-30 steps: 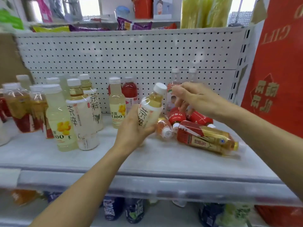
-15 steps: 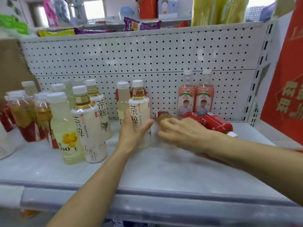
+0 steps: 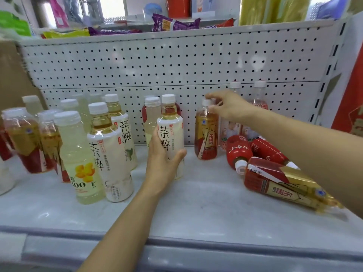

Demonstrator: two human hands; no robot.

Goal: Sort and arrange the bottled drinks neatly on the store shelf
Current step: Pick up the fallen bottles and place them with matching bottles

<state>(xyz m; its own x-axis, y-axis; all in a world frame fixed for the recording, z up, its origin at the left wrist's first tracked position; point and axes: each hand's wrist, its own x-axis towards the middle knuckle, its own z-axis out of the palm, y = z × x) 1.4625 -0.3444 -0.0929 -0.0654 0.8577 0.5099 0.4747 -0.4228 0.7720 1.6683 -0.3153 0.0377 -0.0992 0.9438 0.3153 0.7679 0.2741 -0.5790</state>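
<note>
My left hand (image 3: 163, 165) grips a white-labelled tea bottle (image 3: 172, 132) that stands upright on the grey shelf (image 3: 196, 209). My right hand (image 3: 227, 105) pinches the cap of a gold-and-red drink bottle (image 3: 206, 134), upright just right of the tea bottle. Two matching tea bottles (image 3: 110, 154) and a pale yellow drink bottle (image 3: 78, 160) stand at the left. A larger gold-and-red bottle (image 3: 282, 183) lies on its side at the right, with two red bottles (image 3: 238, 150) lying behind it.
Two clear bottles with red labels (image 3: 259, 99) stand against the pegboard back wall (image 3: 176, 63), partly behind my right arm. More amber bottles (image 3: 23, 138) crowd the far left. Snack bags (image 3: 172, 23) sit on the shelf above. A red panel (image 3: 353, 107) borders the right.
My left hand set the tea bottle upright on the shelf and keeps hold of it. My right hand picked a gold-and-red bottle from the pile and stood it upright beside it.
</note>
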